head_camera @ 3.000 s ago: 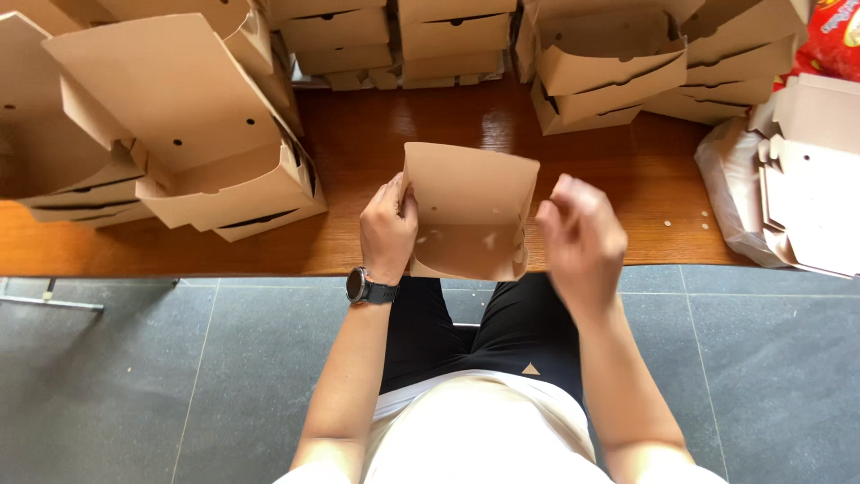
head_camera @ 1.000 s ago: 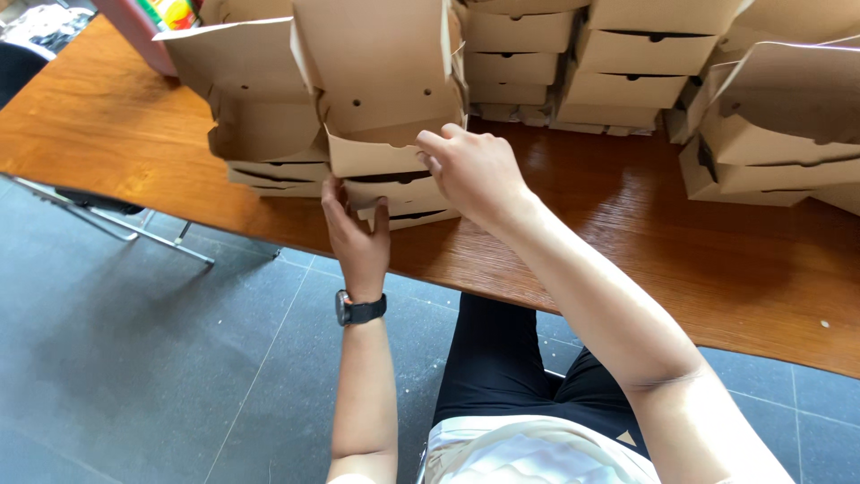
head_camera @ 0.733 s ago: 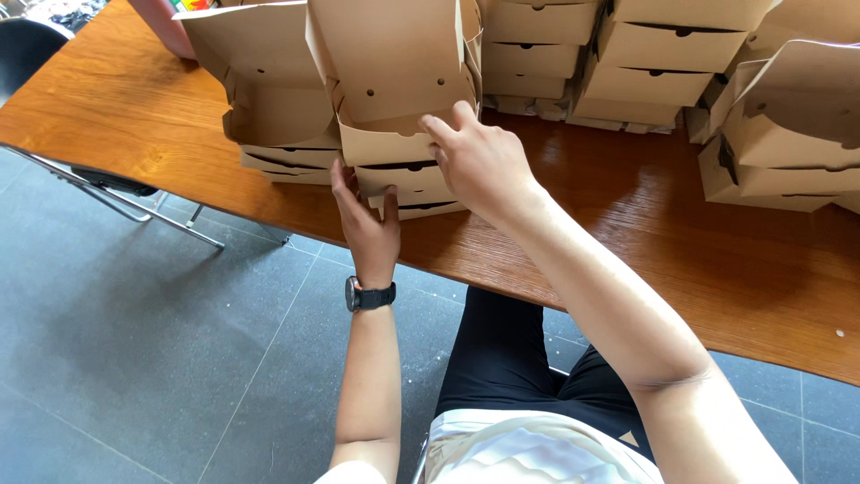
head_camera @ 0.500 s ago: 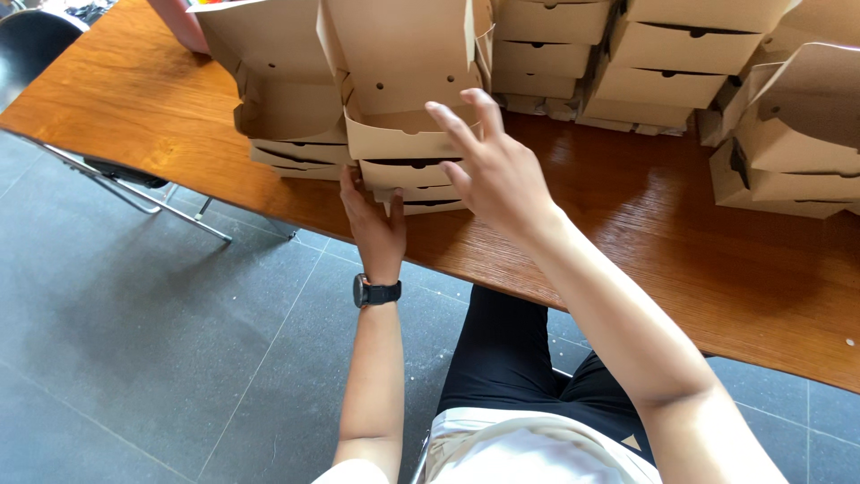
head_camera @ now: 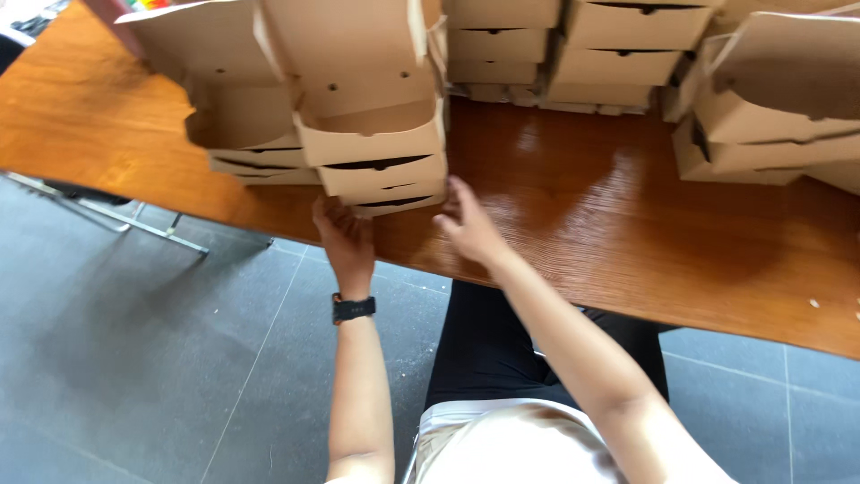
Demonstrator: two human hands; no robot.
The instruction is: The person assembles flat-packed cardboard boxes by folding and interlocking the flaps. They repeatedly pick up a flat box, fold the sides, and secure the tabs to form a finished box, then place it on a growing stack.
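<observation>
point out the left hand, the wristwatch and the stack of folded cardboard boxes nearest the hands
left hand [head_camera: 345,240], head view, on the back of the hand
wristwatch [head_camera: 353,308], head view, on the black band
stack of folded cardboard boxes [head_camera: 376,148], head view, on the top box's front wall

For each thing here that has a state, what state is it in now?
Top brown cardboard box of the near stack: lid open, upright.
Boxes under it: nested.
Left hand: open, at the stack's bottom.
Right hand: open, beside the stack.
Black wristwatch: worn on left wrist.
</observation>
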